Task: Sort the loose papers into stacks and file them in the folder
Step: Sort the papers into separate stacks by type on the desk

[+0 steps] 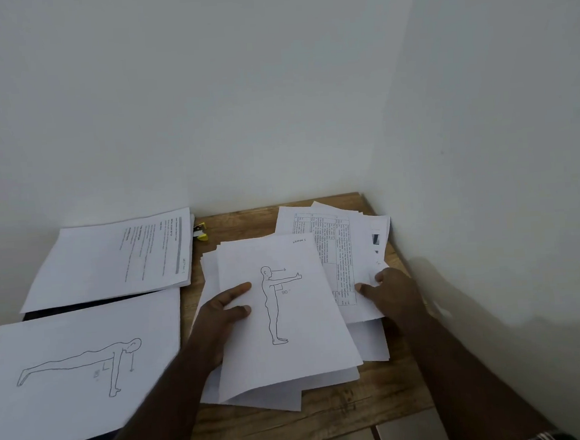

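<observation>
A loose pile of white papers [259,390] lies in the middle of the wooden table [330,419]. Its top sheet [291,353] bears a drawing of a standing figure with an arm held out. My left hand [224,313] holds that sheet at its left edge, thumb on top. My right hand [391,290] pinches the lower edge of a printed table sheet [339,250] in the right-hand pile. At the left, a text stack [96,264] and a push-up drawing stack [69,369] lie on a dark folder [81,303].
A small yellow and black stapler [201,232] sits at the back of the table beside the text stack. White walls close in behind and on the right. The table's front edge runs just below the middle pile, with pale floor tiles [409,431] beyond it.
</observation>
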